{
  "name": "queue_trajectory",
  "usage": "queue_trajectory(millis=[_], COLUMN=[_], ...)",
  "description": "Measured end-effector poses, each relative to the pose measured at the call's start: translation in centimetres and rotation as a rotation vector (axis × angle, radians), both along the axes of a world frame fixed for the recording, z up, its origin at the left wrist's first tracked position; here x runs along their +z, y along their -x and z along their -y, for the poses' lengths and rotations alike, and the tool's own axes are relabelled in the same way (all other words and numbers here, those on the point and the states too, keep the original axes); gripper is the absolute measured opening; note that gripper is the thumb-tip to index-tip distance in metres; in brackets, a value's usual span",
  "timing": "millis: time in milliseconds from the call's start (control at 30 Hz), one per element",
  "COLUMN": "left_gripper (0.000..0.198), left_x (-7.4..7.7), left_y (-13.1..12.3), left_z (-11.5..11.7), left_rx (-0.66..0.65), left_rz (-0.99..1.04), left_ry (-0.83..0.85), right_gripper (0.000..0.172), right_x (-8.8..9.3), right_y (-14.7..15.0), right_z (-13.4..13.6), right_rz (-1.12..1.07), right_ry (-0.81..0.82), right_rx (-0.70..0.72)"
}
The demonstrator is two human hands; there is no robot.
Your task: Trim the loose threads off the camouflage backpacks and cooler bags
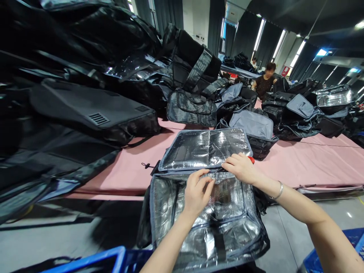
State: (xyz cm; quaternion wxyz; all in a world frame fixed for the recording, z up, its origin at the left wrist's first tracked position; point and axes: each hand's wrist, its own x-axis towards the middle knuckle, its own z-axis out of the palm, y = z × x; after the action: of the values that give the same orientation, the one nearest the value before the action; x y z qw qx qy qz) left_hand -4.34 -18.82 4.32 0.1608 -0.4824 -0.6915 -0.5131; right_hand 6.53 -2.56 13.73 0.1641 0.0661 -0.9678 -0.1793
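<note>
So you've got the open cooler bag (204, 212) right in front of you, hanging over the near edge of the pink table (307, 163), silver foil lining facing up. Its lid flap (204, 148) is folded back and lies flat on the table just behind the bag's main compartment.

Your left hand (196, 193) is over the bag's back edge, where the lid joins the body, fingers curled and pinching at the foil lining there. Your right hand (241, 167) sits on the same seam just to the right, fingers closed down on the edge of the lid. There's something small and red (251, 160) poking out by your right knuckles; can't tell what it is. A bracelet (278, 190) is on your right wrist.

Behind the lid there's a grey-lined bag (251, 127) standing open, and left of that a camo-pattern bag (191, 108). A big heap of black bags (85, 76) fills everything left of your bag. Farther back and to the right of it sits another pile of bags (301, 110), with a person (264, 81) seated behind them. Blue crates (96, 259) are on the floor on your side of the bag, one at bottom left, one at bottom right.
</note>
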Motion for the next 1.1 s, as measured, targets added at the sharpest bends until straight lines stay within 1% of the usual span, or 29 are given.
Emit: queue_trajectory(millis=[67,100,167,233,333,467,600,767,900,1100], left_gripper=[0.027,0.028,0.022,0.019,0.024,0.025,0.025,0.025,0.023,0.019], left_x=[-0.3,-0.5,-0.9,-1.3,-1.5,-1.5,-1.5,-1.7,-1.8,-1.0], left_y=[0.0,0.0,0.0,0.0,0.0,-0.1,-0.1,-0.1,-0.1,0.0], left_z=[0.9,1.2,1.5,1.2,0.2,-0.9,-1.2,-1.1,-1.1,0.0], left_rx=[0.026,0.048,0.092,0.125,0.154,0.186,0.177,0.147,0.145,0.186], left_rz=[0.078,0.123,0.221,0.318,0.434,0.523,0.545,0.534,0.516,0.436], left_ry=[-0.010,-0.011,-0.002,0.009,0.018,0.023,0.026,0.040,0.047,0.023], right_gripper=[0.017,0.018,0.020,0.021,0.023,0.026,0.023,0.018,0.019,0.020], right_x=[-0.2,-0.2,-0.4,-0.6,-0.7,-0.6,-0.8,-1.7,-2.2,-2.5], right_y=[-0.2,-0.2,-0.1,0.2,0.8,1.1,1.2,1.6,1.8,1.5], right_z=[0.0,0.0,0.1,0.4,1.0,1.5,1.9,2.4,2.6,2.2], right_rz=[-0.029,-0.040,-0.053,-0.066,-0.083,-0.107,-0.111,-0.056,-0.091,-0.096], right_ry=[0.042,0.056,0.064,0.048,-0.008,-0.068,-0.093,-0.092,-0.095,0.002], right_rx=[0.003,0.011,0.030,0.050,0.074,0.085,0.082,0.074,0.069,0.027])
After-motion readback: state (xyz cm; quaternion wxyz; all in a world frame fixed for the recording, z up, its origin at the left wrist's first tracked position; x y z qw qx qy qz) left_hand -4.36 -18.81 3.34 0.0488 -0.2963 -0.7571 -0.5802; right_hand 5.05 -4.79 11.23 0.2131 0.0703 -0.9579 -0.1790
